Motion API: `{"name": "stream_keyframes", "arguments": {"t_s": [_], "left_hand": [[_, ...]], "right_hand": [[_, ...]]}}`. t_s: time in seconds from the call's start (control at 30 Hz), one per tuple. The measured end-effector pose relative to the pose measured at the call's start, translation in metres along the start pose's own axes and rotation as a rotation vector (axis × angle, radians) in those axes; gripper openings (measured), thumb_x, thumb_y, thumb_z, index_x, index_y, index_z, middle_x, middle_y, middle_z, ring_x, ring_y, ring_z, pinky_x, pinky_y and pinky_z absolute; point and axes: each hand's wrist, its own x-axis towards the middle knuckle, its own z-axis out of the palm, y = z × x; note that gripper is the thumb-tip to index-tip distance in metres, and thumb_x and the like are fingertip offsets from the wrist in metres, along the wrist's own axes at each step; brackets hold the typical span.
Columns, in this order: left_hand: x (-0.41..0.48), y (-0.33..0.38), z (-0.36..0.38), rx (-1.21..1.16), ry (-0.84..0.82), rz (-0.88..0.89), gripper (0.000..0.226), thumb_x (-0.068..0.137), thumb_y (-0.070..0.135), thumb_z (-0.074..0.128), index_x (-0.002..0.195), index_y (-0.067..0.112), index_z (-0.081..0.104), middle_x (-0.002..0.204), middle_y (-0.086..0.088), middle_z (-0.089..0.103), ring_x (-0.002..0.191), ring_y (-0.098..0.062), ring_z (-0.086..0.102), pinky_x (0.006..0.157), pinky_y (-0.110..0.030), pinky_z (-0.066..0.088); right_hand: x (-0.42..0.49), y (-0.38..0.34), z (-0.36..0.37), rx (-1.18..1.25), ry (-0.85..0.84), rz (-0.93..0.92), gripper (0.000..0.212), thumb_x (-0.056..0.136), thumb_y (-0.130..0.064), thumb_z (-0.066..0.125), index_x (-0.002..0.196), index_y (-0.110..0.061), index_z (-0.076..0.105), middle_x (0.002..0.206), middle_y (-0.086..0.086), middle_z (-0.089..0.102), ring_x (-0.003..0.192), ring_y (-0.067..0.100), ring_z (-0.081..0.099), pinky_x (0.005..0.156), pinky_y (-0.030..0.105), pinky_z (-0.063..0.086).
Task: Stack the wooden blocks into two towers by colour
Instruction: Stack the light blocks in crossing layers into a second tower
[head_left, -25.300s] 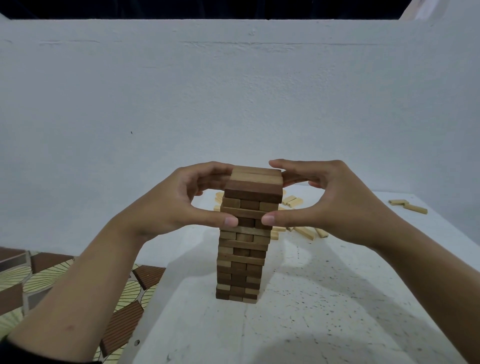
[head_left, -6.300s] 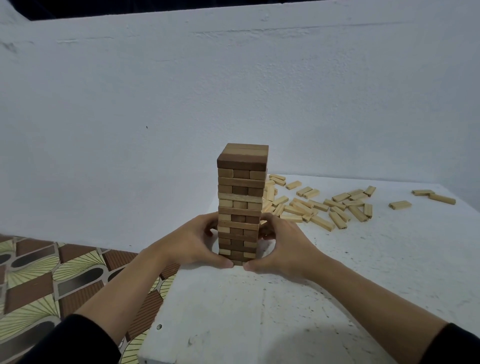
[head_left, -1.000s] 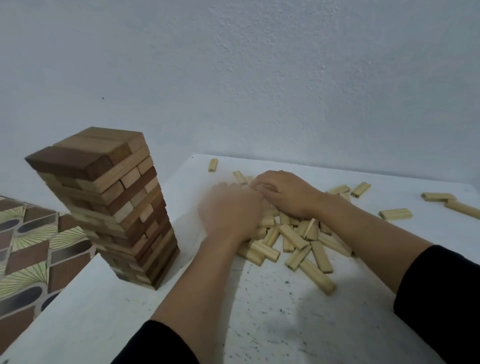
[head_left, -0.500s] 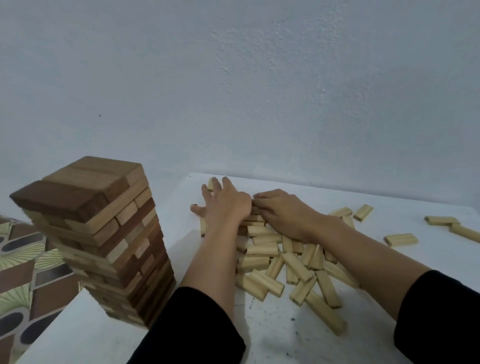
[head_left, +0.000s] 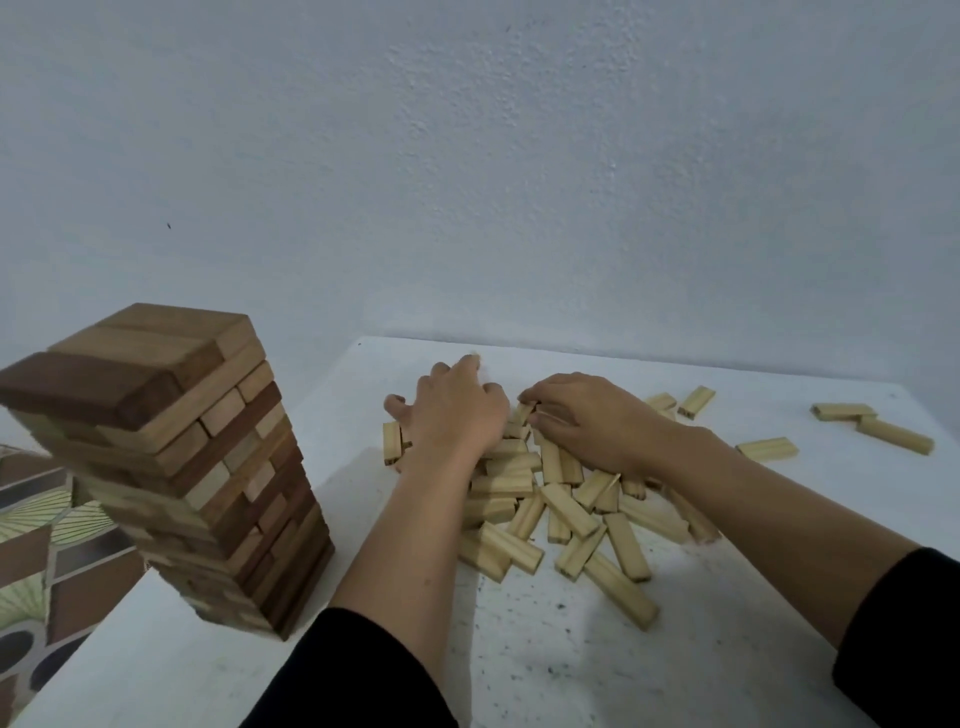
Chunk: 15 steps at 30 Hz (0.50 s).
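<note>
I see the pile of pale blocks (head_left: 561, 499) lying loose and jumbled on the white table (head_left: 545, 670), right of centre, with both hands pressed down on its far end. The left hand (head_left: 457, 410) lies palm-down on the pile's left part, fingers spread and reaching away from me, thumb out to the left beside one pale block standing on its edge (head_left: 392, 441); whether it grips anything I cannot tell. The right hand (head_left: 582, 415) rests palm-down just beside it, fingers curled inward onto the blocks, their tips touching blocks near the left hand; whether they close on one I cannot tell. More pale blocks lie scattered well apart toward the table's right edge (head_left: 872, 426). The brown tower (head_left: 171, 478), built of dark and mid-brown blocks in crossed layers, stands upright on the table's left front corner, apart from the pile. Black sleeves cover both forearms near me. A patterned floor (head_left: 47, 545) shows at left, a plain wall (head_left: 467, 182) behind.
</note>
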Motion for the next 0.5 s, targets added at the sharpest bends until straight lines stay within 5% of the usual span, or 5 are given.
{"name": "stream_keyframes", "arguments": {"t_s": [0.07,0.2,0.33,0.5], "left_hand": [[-0.008,-0.001,0.003,-0.006,0.036,0.048,0.036,0.098,0.029,0.042,0.132,0.031,0.054,0.115,0.006,0.053,0.113,-0.018,0.051,0.103,-0.049,0.022],[-0.005,-0.006,0.003,-0.019,0.127,0.045,0.039,0.097,0.033,0.049,0.135,0.031,0.054,0.135,0.000,0.051,0.125,-0.022,0.045,0.099,-0.045,0.026],[-0.001,-0.002,0.003,0.123,-0.103,0.087,0.049,0.101,0.039,0.039,0.149,0.031,0.042,0.156,0.002,0.038,0.141,-0.025,0.035,0.107,-0.052,0.025],[-0.022,0.002,0.004,0.150,-0.144,0.210,0.040,0.104,0.040,0.033,0.139,0.031,0.050,0.147,0.006,0.047,0.135,-0.024,0.040,0.106,-0.053,0.024]], "right_hand": [[-0.009,0.004,0.000,0.019,0.023,0.017,0.039,0.106,-0.037,0.046,0.140,-0.022,0.057,0.142,-0.005,0.057,0.129,0.013,0.050,0.109,0.030,0.039],[-0.024,0.005,0.001,0.078,0.082,0.048,0.036,0.106,-0.036,0.046,0.135,-0.020,0.061,0.137,-0.005,0.060,0.124,0.011,0.053,0.104,0.026,0.040],[-0.036,0.005,-0.001,0.066,0.111,0.081,0.037,0.107,-0.039,0.044,0.133,-0.020,0.062,0.135,-0.005,0.061,0.125,0.014,0.053,0.105,0.030,0.040],[-0.055,-0.001,-0.005,0.027,0.087,0.110,0.041,0.108,-0.038,0.043,0.138,-0.016,0.059,0.142,-0.001,0.056,0.131,0.017,0.048,0.109,0.030,0.033]]}}
